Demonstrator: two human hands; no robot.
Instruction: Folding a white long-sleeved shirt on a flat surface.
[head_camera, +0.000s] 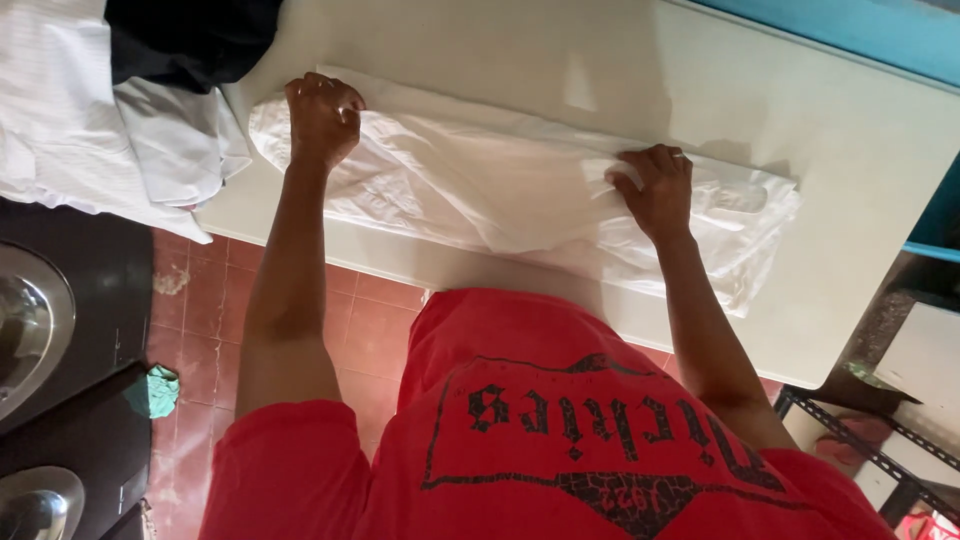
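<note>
On white table: white garment, folded lengthwise. L hand fisted on one end; R hand pinching cloth mid-fold.

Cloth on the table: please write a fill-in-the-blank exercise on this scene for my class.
Both hands grip a ____ cloth on the table.
The left hand is closed into a ____.
The right hand wears a ____.
The person's shirt is ____.
Missing: white; fist; ring; red.
</note>
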